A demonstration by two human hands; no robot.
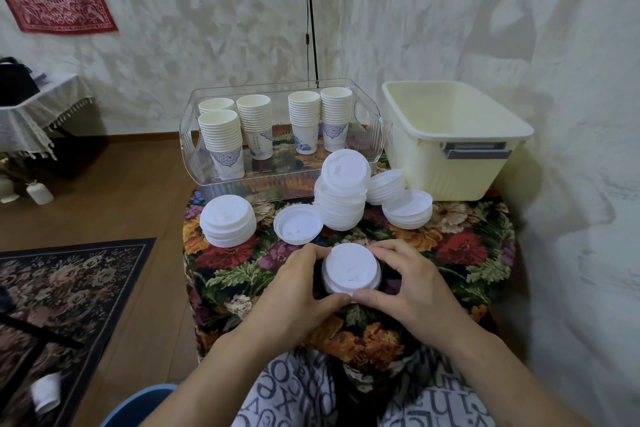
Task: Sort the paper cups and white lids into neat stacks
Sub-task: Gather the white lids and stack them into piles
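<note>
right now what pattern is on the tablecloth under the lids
A floral pattern on the tablecloth: red, orange and purple flowers with green leaves on a dark ground, seen in the head view.

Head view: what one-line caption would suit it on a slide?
Both hands, left and right, square up a lid stack before cup stacks in a clear tray.

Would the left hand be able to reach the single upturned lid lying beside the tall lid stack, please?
Probably yes. The upturned lid lies in the open just beyond the left hand, with only bare tablecloth between. But that hand shares a grip on a small lid stack with the right hand, so it must let go first.
</note>
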